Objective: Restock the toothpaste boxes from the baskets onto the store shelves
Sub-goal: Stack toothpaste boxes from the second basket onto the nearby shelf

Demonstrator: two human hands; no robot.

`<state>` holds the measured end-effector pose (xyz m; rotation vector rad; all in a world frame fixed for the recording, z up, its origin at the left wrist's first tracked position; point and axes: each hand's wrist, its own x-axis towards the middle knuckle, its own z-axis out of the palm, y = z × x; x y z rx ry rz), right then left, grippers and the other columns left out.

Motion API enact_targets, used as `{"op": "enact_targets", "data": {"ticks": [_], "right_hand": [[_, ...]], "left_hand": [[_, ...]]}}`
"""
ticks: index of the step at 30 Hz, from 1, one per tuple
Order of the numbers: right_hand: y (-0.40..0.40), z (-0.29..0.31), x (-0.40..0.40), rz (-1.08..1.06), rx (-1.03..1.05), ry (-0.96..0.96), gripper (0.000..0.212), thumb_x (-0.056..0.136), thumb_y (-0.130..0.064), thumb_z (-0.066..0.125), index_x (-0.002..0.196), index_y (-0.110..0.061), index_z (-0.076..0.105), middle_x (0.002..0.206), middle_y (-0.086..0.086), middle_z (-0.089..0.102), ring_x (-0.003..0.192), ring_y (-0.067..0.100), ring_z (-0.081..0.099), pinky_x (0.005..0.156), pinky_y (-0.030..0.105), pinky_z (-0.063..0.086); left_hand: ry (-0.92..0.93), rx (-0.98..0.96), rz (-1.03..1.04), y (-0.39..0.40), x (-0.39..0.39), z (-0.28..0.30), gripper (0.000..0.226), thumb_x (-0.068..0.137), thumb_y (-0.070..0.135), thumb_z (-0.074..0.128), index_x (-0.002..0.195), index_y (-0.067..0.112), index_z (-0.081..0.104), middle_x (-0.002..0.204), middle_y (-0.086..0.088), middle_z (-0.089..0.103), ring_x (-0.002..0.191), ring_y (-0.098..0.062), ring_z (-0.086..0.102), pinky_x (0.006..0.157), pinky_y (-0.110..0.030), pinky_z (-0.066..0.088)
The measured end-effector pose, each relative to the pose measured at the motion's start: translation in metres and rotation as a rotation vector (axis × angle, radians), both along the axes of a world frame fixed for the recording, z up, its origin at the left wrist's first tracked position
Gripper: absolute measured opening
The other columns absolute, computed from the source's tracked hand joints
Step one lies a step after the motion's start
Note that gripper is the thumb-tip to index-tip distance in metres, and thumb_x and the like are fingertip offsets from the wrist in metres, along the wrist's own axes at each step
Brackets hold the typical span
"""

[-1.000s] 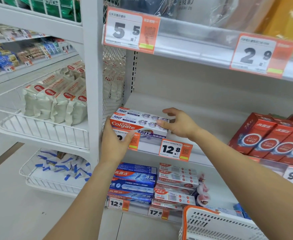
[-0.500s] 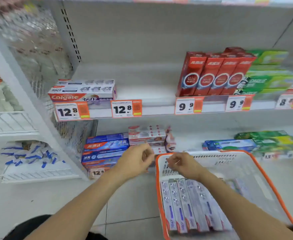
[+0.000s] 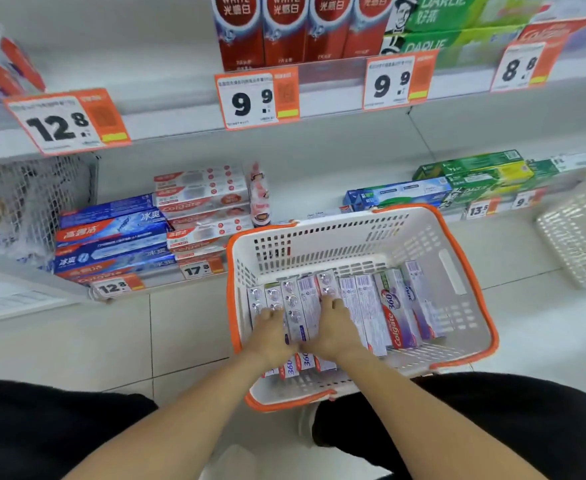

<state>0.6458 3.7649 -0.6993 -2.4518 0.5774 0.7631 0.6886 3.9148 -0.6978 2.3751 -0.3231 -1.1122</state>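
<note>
A white basket with an orange rim (image 3: pixel 458 244) stands on the floor in front of the shelves. Inside it lies a row of several white and purple Colgate 360 toothpaste boxes (image 3: pixel 392 313). Both my hands are down in the basket. My left hand (image 3: pixel 271 332) curls over the boxes at the left end of the row. My right hand (image 3: pixel 333 327) curls over the boxes beside it, with a few boxes between the two hands. Matching Colgate 360 boxes (image 3: pixel 7 64) sit on the upper shelf at far left, above a 12.8 price tag (image 3: pixel 63 123).
Red boxes (image 3: pixel 284 29) and green Darlie boxes (image 3: pixel 458 26) fill the upper shelf. Blue boxes (image 3: pixel 111 237), white and red Colgate boxes (image 3: pixel 201 199) and green boxes (image 3: pixel 485 174) lie on the bottom shelf. A second white basket (image 3: pixel 579 237) lies at right. A wire mesh divider (image 3: pixel 25 202) stands left.
My hands left the Colgate boxes on the upper shelf, dropped to the basket's rim, then went down onto the boxes inside. The view tilted down toward the basket.
</note>
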Motion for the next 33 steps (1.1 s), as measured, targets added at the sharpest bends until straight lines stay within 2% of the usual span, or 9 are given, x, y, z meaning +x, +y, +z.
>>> {"op": "enact_targets", "data": {"ticks": [5,8,12,14,17,24,27,30,33], "right_hand": [[0.006,-0.011,-0.005,0.028,-0.104,-0.024,0.118,0.07,-0.049,0.085,0.153,-0.007,0.012,0.147,0.017,0.032,0.136,0.034,0.033,0.105,0.042,0.047],[-0.007,-0.003,-0.001,-0.007,-0.052,0.004,0.113,0.065,-0.044,0.09,0.15,-0.014,0.022,0.141,0.012,0.039,0.128,0.032,0.044,0.094,0.042,0.051],[-0.048,0.008,0.01,-0.239,0.088,0.051,0.092,0.058,-0.021,0.096,0.137,-0.01,0.051,0.12,0.006,0.066,0.105,0.025,0.066,0.086,0.036,0.058],[-0.073,0.014,0.011,-0.433,0.249,0.059,0.072,0.055,-0.01,0.096,0.119,-0.007,0.065,0.111,0.006,0.07,0.098,0.025,0.068,0.086,0.036,0.059],[-0.102,0.023,0.006,-0.713,0.439,0.004,0.046,0.061,0.005,0.089,0.101,-0.009,0.073,0.108,0.014,0.073,0.095,0.032,0.072,0.085,0.047,0.061],[-0.117,0.038,-0.011,-1.054,0.789,-0.028,0.055,0.073,0.016,0.076,0.123,0.002,0.058,0.105,0.021,0.074,0.086,0.036,0.073,0.078,0.048,0.059],[-0.124,0.047,-0.006,-1.029,0.846,-0.057,0.039,0.08,0.012,0.072,0.114,-0.003,0.06,0.096,0.015,0.076,0.078,0.027,0.073,0.069,0.04,0.059],[-0.119,0.058,0.004,-0.948,0.955,-0.041,0.021,0.087,0.008,0.065,0.104,-0.003,0.067,0.1,0.016,0.076,0.089,0.026,0.068,0.086,0.043,0.056],[-0.104,0.066,0.017,-0.862,1.047,-0.008,0.042,0.083,0.011,0.065,0.125,0.004,0.063,0.112,0.02,0.072,0.1,0.033,0.067,0.082,0.042,0.061]], "left_hand": [[0.111,-0.104,0.16,-0.004,-0.007,-0.014,0.071,0.095,0.022,0.063,0.156,0.015,0.027,0.145,-0.008,0.039,0.12,-0.019,0.055,0.099,-0.024,0.045],[0.252,-0.245,0.327,-0.006,-0.014,-0.02,0.05,0.093,0.01,0.065,0.14,0.009,0.049,0.114,-0.002,0.063,0.09,-0.009,0.06,0.095,-0.041,0.054],[0.251,-0.218,0.411,-0.012,-0.02,-0.027,0.031,0.093,0.022,0.069,0.119,0.009,0.058,0.107,-0.003,0.066,0.104,-0.021,0.065,0.097,-0.04,0.053],[0.198,-0.18,0.363,-0.018,-0.021,-0.027,0.02,0.092,0.03,0.069,0.094,0.014,0.057,0.085,0.0,0.063,0.082,-0.018,0.064,0.077,-0.034,0.054],[0.105,-0.142,0.384,-0.029,-0.023,-0.025,0.043,0.086,0.047,0.074,0.076,0.015,0.046,0.068,-0.001,0.048,0.057,-0.013,0.046,0.05,-0.027,0.032],[0.019,-0.003,0.412,-0.053,-0.016,-0.019,0.049,0.078,0.045,0.081,0.082,0.013,0.045,0.076,0.001,0.046,0.061,-0.01,0.044,0.046,-0.026,0.029],[0.278,-0.143,0.45,-0.038,-0.003,-0.016,0.035,0.076,0.032,0.082,0.08,0.01,0.055,0.078,-0.004,0.062,0.066,-0.014,0.059,0.056,-0.025,0.05],[0.608,-0.383,0.575,-0.009,0.011,-0.002,0.039,0.08,0.017,0.081,0.112,0.005,0.064,0.102,-0.013,0.075,0.09,-0.025,0.072,0.085,-0.043,0.06],[0.678,-0.544,0.62,0.011,0.023,0.029,0.032,0.087,-0.001,0.071,0.117,0.001,0.059,0.098,-0.012,0.075,0.081,-0.024,0.07,0.072,-0.036,0.057]]}}
